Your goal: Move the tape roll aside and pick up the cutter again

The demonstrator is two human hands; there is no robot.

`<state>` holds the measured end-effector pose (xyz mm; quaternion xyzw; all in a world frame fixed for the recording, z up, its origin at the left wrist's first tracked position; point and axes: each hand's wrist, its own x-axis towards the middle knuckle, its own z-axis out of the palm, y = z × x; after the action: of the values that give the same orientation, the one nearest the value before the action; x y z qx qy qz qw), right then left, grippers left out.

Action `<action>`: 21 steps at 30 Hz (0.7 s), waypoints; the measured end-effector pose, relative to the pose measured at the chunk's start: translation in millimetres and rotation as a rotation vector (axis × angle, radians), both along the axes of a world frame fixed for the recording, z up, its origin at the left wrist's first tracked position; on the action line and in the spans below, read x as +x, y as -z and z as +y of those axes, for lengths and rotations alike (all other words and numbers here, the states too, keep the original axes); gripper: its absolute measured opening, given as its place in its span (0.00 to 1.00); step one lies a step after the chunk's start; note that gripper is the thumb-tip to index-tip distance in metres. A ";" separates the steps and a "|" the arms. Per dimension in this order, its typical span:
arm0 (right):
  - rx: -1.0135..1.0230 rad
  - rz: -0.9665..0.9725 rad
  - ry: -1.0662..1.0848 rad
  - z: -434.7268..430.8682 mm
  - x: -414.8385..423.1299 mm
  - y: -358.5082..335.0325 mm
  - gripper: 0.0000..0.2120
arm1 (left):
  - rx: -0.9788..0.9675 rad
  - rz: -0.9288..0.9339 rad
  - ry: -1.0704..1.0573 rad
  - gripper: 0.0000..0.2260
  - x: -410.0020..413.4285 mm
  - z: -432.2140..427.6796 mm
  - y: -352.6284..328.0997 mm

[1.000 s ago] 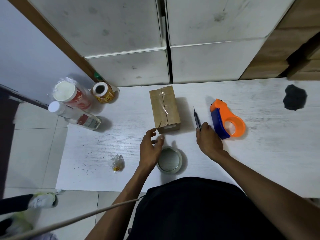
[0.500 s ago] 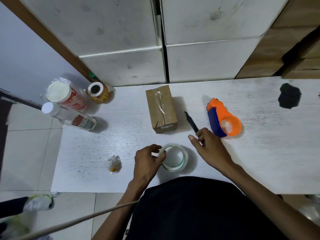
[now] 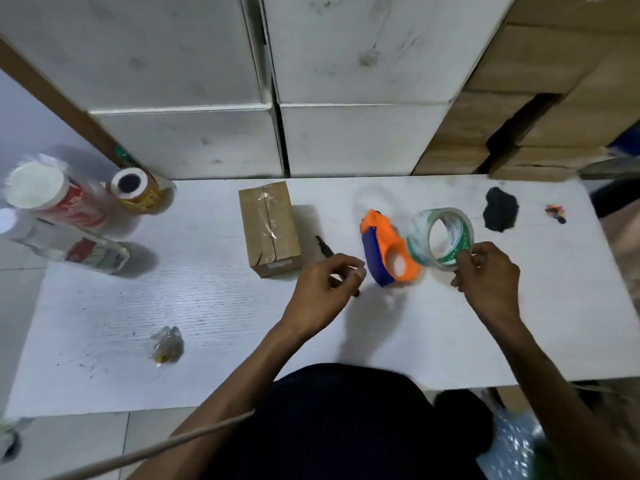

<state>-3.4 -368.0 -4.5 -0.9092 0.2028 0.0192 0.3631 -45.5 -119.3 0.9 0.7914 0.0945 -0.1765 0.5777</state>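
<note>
Right hand pinching rim of clear packing-tape roll with green-printed core, held tilted above white table, just right of orange-and-blue tape dispenser. Left hand loosely curled, apparently gripping nothing, over black pen. Taped brown cardboard box left of pen. Roll probably light, stiff, slick outside; best held through core.
</note>
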 end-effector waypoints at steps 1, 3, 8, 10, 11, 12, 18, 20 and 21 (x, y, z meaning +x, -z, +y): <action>0.000 0.026 0.073 -11.8 10.6 8.8 0.09 | -0.017 0.062 0.009 0.07 -2.9 1.5 5.3; 0.019 0.110 0.211 -28.4 27.1 30.8 0.15 | -0.010 0.178 0.009 0.11 -9.9 9.0 17.9; 0.058 0.239 0.337 -24.8 32.8 74.3 0.21 | 0.045 0.304 -0.040 0.11 -28.2 24.8 40.8; 0.104 0.237 0.395 -18.9 26.2 83.3 0.21 | 0.049 0.324 -0.067 0.10 -34.3 31.9 46.9; 0.098 0.192 0.438 -16.9 22.8 83.2 0.21 | 0.042 0.337 -0.087 0.10 -37.2 35.0 49.8; 0.054 0.116 0.472 -16.4 19.4 81.0 0.20 | 0.032 0.348 -0.111 0.11 -39.9 37.8 51.9; -0.050 -0.336 -0.121 72.1 -9.3 14.0 0.05 | -0.070 0.414 -0.373 0.13 -56.2 54.7 59.7; -0.181 -0.274 -0.472 118.4 -16.4 25.2 0.08 | -0.082 0.393 -0.447 0.14 -60.6 56.0 59.4; -0.324 -0.217 -0.601 135.5 -17.3 39.2 0.12 | -0.083 0.375 -0.473 0.14 -61.7 56.2 58.4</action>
<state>-20.7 -232.5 -43.6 -0.9707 -0.1132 -0.0038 0.2120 -107.3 -63.1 -57.5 0.6769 0.3737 -0.1838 0.6069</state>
